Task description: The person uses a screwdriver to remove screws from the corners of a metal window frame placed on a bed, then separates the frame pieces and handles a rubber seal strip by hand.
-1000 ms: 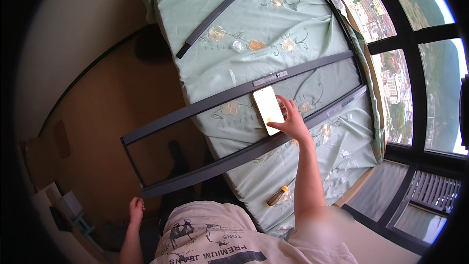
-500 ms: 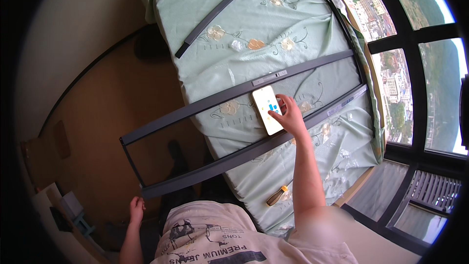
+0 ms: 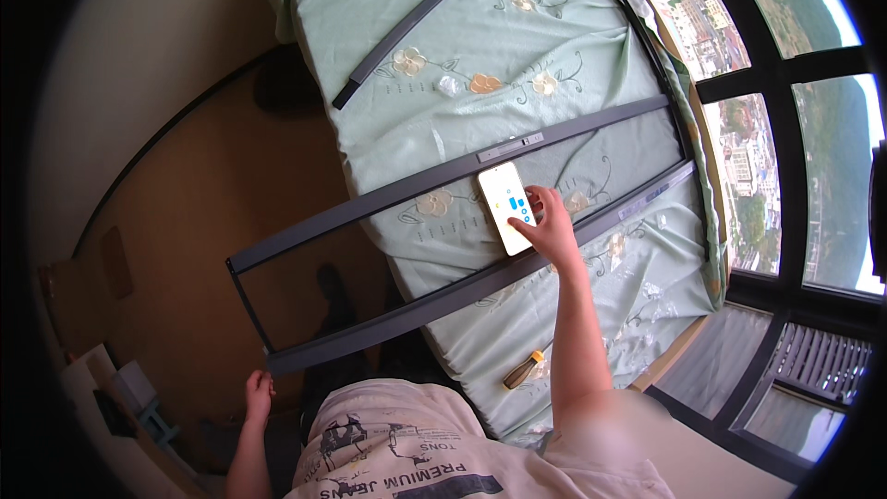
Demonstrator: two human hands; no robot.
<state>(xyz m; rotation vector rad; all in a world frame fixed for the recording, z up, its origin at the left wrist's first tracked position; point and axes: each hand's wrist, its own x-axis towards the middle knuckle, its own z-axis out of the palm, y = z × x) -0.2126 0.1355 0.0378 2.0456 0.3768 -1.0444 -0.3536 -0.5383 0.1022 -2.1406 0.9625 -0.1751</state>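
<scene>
A smartphone (image 3: pixel 504 212) with a lit white and blue screen lies inside a long grey frame (image 3: pixel 397 187), its lower end against the near rail. My right hand (image 3: pixel 552 229) is at the phone's right edge, thumb on the screen and the other fingers curled by the side. Dark see-through mesh seems to fill the frame, which rests across the bed and juts out over the floor. Down at my side, just below the frame's near left corner, is my left hand (image 3: pixel 260 395), its fingers loosely curled with nothing visible in them.
A loose grey rail (image 3: pixel 416 28) lies farther up the green flowered bedcover (image 3: pixel 573 28). A screwdriver (image 3: pixel 524 371) with a yellow and dark handle sits near me on the bed. Clear plastic scraps (image 3: pixel 448 86) lie about. Windows (image 3: pixel 748 157) line the right side.
My right thumb has shifted slightly down and right on the phone's screen, and the fingers have moved a little lower. The phone, frame and left hand stay in place.
</scene>
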